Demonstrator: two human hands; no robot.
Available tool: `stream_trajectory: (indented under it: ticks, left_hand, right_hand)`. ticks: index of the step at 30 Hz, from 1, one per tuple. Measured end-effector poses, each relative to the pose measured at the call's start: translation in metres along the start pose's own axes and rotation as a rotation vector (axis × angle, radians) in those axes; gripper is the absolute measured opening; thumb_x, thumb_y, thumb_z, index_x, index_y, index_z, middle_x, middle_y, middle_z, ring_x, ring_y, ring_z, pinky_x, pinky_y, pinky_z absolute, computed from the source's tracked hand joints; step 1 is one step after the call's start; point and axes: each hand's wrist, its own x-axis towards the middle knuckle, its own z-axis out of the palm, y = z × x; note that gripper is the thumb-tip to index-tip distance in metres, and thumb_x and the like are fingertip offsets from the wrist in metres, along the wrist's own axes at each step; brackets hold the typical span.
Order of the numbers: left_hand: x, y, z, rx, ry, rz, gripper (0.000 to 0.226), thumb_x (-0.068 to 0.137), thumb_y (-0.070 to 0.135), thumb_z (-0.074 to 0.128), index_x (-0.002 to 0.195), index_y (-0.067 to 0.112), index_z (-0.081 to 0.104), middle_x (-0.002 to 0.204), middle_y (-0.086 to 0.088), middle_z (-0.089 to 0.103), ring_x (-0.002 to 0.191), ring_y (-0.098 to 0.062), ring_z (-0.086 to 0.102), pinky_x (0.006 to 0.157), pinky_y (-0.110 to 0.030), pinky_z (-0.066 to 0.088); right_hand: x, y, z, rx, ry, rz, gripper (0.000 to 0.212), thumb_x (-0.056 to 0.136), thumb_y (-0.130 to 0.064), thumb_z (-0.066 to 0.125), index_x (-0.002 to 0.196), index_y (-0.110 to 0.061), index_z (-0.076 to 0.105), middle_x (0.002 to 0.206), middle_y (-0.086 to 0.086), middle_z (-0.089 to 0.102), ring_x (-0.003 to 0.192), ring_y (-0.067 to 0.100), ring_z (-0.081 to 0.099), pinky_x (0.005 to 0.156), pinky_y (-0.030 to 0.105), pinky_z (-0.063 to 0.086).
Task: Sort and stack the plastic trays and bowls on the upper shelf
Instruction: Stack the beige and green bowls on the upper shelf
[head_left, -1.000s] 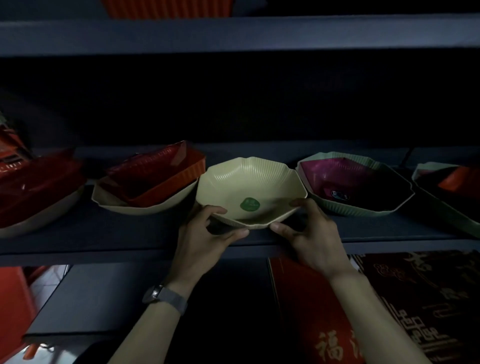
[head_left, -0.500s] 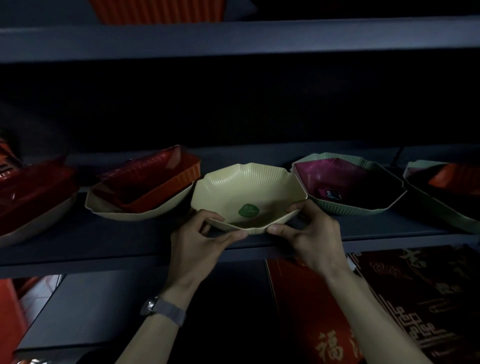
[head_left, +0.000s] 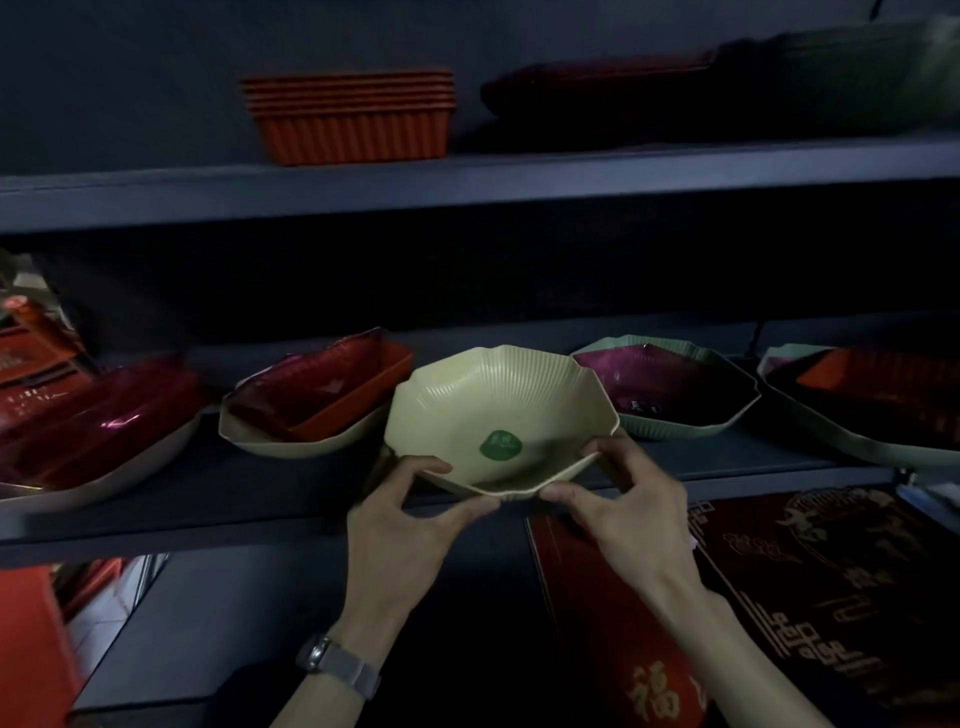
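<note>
At the front edge of the middle shelf (head_left: 208, 499), about midway along it, a cream bowl (head_left: 498, 400) with a ribbed, angular rim is tipped toward the camera, a green sticker (head_left: 500, 446) on its inner floor. Whether its base touches the shelf cannot be told. The left hand (head_left: 410, 525) pinches the near rim on the left, thumb under the edge and forefinger curled over it. The right hand (head_left: 628, 514) pinches the near rim on the right in the same way. A wristwatch (head_left: 337, 665) sits on the left wrist.

Just left of the bowl a beige bowl (head_left: 291, 447) holds red trays (head_left: 332, 395). Just right, a pale green bowl (head_left: 691, 428) holds a magenta tray (head_left: 644, 379). More filled bowls lie toward both ends of the shelf.

On the upper shelf (head_left: 623, 171) a stack of orange trays (head_left: 350, 119) stands left of centre, with dark, blurred items to its right. Below the middle shelf, on the right, lie red boxes (head_left: 779, 597) with gold patterns.
</note>
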Motion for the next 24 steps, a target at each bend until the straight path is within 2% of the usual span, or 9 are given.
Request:
stream_trajectory:
  ticks: [1, 5, 8, 11, 14, 17, 21, 24]
  left_hand:
    - [-0.005, 0.004, -0.002, 0.002, -0.01, 0.004, 0.047, 0.054, 0.05, 0.097, 0.088, 0.028, 0.073, 0.099, 0.015, 0.077, 0.103, -0.009, 0.072, 0.098, -0.044, 0.058]
    - [-0.024, 0.022, -0.006, 0.021, -0.032, 0.045, 0.054, 0.052, 0.055, 0.097, 0.093, 0.029, 0.075, 0.104, 0.013, 0.074, 0.107, -0.009, 0.07, 0.097, -0.044, 0.058]
    - [-0.037, 0.045, -0.003, -0.013, -0.049, 0.083, 0.052, 0.053, 0.046, 0.101, 0.093, 0.026, 0.075, 0.108, 0.012, 0.071, 0.109, -0.013, 0.07, 0.097, -0.044, 0.058]
    - [-0.049, 0.071, 0.005, -0.072, -0.096, 0.104, 0.05, 0.053, 0.045, 0.102, 0.091, 0.026, 0.075, 0.11, 0.011, 0.071, 0.11, -0.013, 0.07, 0.097, -0.044, 0.058]
    - [-0.06, 0.096, 0.013, -0.132, -0.151, 0.121, 0.049, 0.056, 0.045, 0.102, 0.094, 0.027, 0.076, 0.114, 0.012, 0.071, 0.114, -0.014, 0.069, 0.099, -0.042, 0.058]
    - [-0.07, 0.13, 0.021, -0.196, -0.2, 0.157, 0.045, 0.057, 0.046, 0.098, 0.096, 0.034, 0.078, 0.116, 0.021, 0.07, 0.116, -0.006, 0.068, 0.099, -0.032, 0.056]
    - [-0.083, 0.175, 0.031, -0.299, -0.28, 0.185, 0.052, 0.05, 0.052, 0.093, 0.1, 0.045, 0.079, 0.115, 0.043, 0.064, 0.113, 0.011, 0.064, 0.093, -0.014, 0.049]
    - [-0.089, 0.202, 0.04, -0.4, -0.324, 0.193, 0.057, 0.05, 0.042, 0.096, 0.104, 0.044, 0.078, 0.116, 0.036, 0.069, 0.11, 0.012, 0.066, 0.088, -0.006, 0.05]
  right_hand:
    - [-0.007, -0.003, -0.005, 0.003, 0.013, -0.019, 0.043, 0.063, -0.039, 0.099, 0.095, -0.034, 0.071, 0.105, -0.025, 0.073, 0.103, -0.007, 0.067, 0.089, 0.013, 0.049]
    - [-0.034, -0.018, -0.03, -0.003, 0.047, -0.033, 0.04, 0.064, -0.043, 0.097, 0.094, -0.036, 0.071, 0.103, -0.016, 0.074, 0.085, 0.009, 0.072, 0.08, 0.032, 0.057]
    - [-0.049, -0.033, -0.057, -0.042, 0.08, -0.071, 0.037, 0.063, -0.045, 0.095, 0.09, -0.034, 0.072, 0.098, -0.016, 0.075, 0.09, 0.001, 0.071, 0.081, 0.023, 0.052]
    - [-0.063, -0.052, -0.088, -0.073, 0.114, -0.084, 0.037, 0.062, -0.05, 0.091, 0.09, -0.037, 0.071, 0.088, -0.016, 0.075, 0.081, -0.005, 0.07, 0.076, 0.017, 0.051]
    - [-0.075, -0.066, -0.121, -0.118, 0.169, -0.093, 0.037, 0.062, -0.048, 0.092, 0.09, -0.036, 0.071, 0.087, -0.019, 0.074, 0.088, -0.002, 0.071, 0.076, 0.009, 0.047]
    - [-0.089, -0.078, -0.155, -0.159, 0.219, -0.074, 0.035, 0.067, -0.034, 0.097, 0.093, -0.034, 0.073, 0.09, -0.018, 0.076, 0.09, 0.001, 0.071, 0.075, 0.014, 0.05]
    - [-0.11, -0.097, -0.196, -0.194, 0.333, -0.089, 0.037, 0.066, -0.037, 0.097, 0.094, -0.035, 0.074, 0.092, -0.021, 0.076, 0.092, 0.0, 0.07, 0.076, 0.015, 0.05]
    - [-0.122, -0.112, -0.224, -0.206, 0.414, -0.117, 0.046, 0.061, -0.05, 0.092, 0.101, -0.035, 0.074, 0.096, -0.022, 0.077, 0.094, -0.002, 0.072, 0.079, 0.022, 0.055]
